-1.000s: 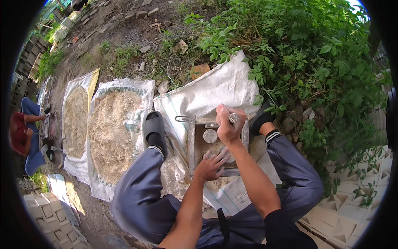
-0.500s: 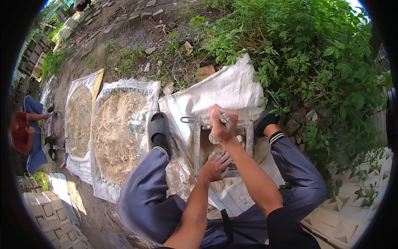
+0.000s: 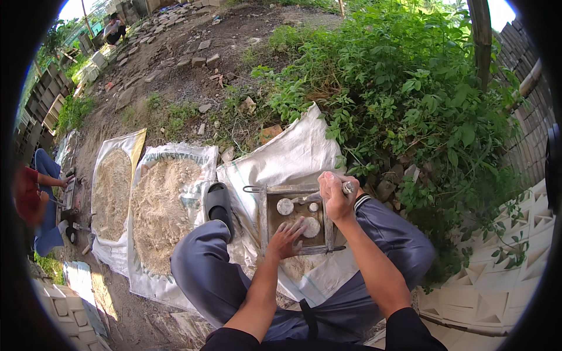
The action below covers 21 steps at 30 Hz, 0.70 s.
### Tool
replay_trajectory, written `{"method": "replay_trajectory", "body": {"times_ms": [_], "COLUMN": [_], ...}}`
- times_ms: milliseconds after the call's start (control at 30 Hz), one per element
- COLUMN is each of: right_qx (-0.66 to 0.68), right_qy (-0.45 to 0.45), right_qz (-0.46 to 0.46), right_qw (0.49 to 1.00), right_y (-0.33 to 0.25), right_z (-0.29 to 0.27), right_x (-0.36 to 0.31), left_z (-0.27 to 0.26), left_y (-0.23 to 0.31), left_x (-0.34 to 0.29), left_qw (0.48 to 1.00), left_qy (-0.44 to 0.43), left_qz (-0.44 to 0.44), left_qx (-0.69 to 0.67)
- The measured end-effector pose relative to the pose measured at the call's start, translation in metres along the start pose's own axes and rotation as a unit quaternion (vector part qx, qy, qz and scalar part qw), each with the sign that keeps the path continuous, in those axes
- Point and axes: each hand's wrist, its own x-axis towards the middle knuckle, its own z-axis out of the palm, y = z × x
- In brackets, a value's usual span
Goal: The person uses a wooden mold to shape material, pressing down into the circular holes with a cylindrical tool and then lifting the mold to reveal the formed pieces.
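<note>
A square wooden mould frame (image 3: pixel 263 219) lies on a white woven sack (image 3: pixel 275 158) between my legs. Inside it are several round pale pieces, among them a large disc (image 3: pixel 312 227), a disc at the upper left (image 3: pixel 285 206) and a smaller one (image 3: pixel 313 207). Over the lower left of the frame, my left hand (image 3: pixel 285 240) is open, its fingers reaching to the large disc. At the frame's upper right corner, my right hand (image 3: pixel 338 196) is closed around a tool with a grey handle (image 3: pixel 348 187). A shaft stretches left from that fist; I cannot make out the tool's kind.
Two sacks spread with sandy powder (image 3: pixel 161 202) lie to the left, near my sandal (image 3: pixel 218 205). A person in red (image 3: pixel 30 193) sits beyond them; another (image 3: pixel 114 29) is far back. Green plants (image 3: pixel 404 99) grow at right, above patterned pale blocks (image 3: pixel 486 281).
My right hand has moved from above the frame to its right edge, with the tool tilted over. The round pieces show more fully now. The view has shifted upward.
</note>
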Motion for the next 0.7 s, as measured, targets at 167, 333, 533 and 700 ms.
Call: {"method": "replay_trajectory", "body": {"times_ms": [167, 333, 533, 700], "right_qx": [-0.101, -0.138, -0.094, -0.06], "right_qy": [0.009, 0.005, 0.049, 0.066], "right_qz": [0.006, -0.018, 0.037, 0.049], "right_qw": [0.995, 0.99, 0.994, 0.995], "right_y": [-0.007, 0.028, 0.04, 0.039], "right_z": [-0.023, -0.047, -0.056, -0.064], "right_x": [-0.041, -0.075, -0.068, -0.061], "left_z": [-0.029, -0.063, -0.048, 0.006], "left_y": [-0.024, -0.037, -0.006, 0.001], "left_x": [0.002, 0.024, 0.013, 0.019], "left_qw": [0.984, 0.943, 0.955, 0.95], "left_qy": [0.046, -0.102, -0.245, -0.214], "left_qz": [-0.167, -0.31, -0.096, -0.04], "left_qx": [-0.045, -0.057, 0.14, 0.224]}}
